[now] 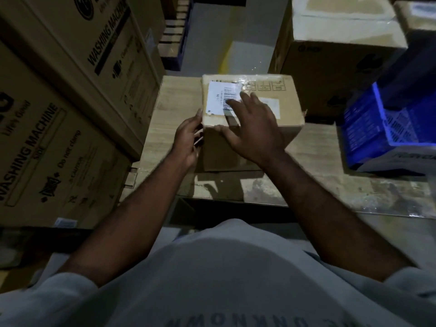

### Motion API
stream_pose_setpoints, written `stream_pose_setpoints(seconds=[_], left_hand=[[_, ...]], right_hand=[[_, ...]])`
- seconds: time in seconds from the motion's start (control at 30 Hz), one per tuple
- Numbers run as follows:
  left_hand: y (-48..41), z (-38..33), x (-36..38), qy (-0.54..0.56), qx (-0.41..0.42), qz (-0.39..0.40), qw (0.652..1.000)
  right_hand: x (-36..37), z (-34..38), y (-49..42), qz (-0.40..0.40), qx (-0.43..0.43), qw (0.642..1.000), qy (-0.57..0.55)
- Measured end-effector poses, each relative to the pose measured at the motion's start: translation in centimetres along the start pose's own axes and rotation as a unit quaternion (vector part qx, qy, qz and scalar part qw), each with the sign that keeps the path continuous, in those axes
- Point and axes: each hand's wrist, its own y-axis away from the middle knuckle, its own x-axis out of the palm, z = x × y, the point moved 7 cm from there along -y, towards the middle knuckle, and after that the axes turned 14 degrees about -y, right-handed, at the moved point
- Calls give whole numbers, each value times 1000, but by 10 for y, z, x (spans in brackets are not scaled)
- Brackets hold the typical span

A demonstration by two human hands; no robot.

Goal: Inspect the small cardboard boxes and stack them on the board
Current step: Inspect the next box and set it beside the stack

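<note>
One small brown cardboard box (289,107) with square corners sits on the flat, pale wooden board (165,128), near the middle of it. The box is smooth, and a strip of shiny clear tape (243,79) runs over its top. One white paper label (218,97) with black bar code lines is stuck on top, but its small writing is too blurry to read. Three little printed squares (264,86) sit in a row along the far edge. The right hand (254,131) lies on top of the box with its fingers spread apart and flat, and the thumb is on the near top edge. The left hand (187,140) touches the left side of the box with straight fingers close together, not wrapped round it. On the left stand two big brown cardboard boxes (47,149), one over the other. Both say "WASHING MACHINE", and the lower one also says "Do not clamp" and "CAUTION". On the right is one blue plastic crate (368,128) with rows of slots in its side. Behind it is one more big taped cardboard box (330,55). The person's grey cloth shirt (224,279) has the letters "UNKNOWN" on it.
</note>
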Motion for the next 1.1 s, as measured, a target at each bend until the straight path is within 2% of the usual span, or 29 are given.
stream_pose_setpoints(seconds=[0.2,0.4,0.57,0.63,0.9,1.1], left_hand=[[2,5,19,-39,3,15,999],[18,12,33,-95,-34,27,994],[26,49,32,-95,-207,40,973],[19,58,32,-83,-228,44,969],[-3,87,26,-50,-265,32,962],[-14,90,35,-26,-223,26,974]], right_hand=[[6,-4,3,5,29,998,52],[-6,-22,2,-36,74,993,89],[-10,-28,5,-55,65,991,99],[-9,-28,5,-57,65,991,100],[-18,-40,4,-79,63,991,90],[-49,-70,5,-112,83,990,24]])
